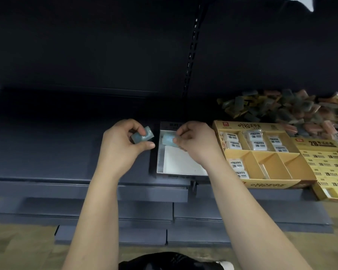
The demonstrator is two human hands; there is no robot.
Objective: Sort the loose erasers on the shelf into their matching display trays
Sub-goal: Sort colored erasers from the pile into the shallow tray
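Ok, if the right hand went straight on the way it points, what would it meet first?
Probably the left wall of the grey tray: the right hand points left, pinching a pale blue eraser over that corner. If it clears the wall, the left hand's grey-blue eraser is next; height unclear.

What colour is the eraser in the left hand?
Pale blue-grey with a glossy wrapper, seen in the head view: the eraser pinched by the left hand.

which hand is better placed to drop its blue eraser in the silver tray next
Right. The right hand pinches its blue eraser over the silver tray; the left hand holds the other eraser outside the tray's left wall.
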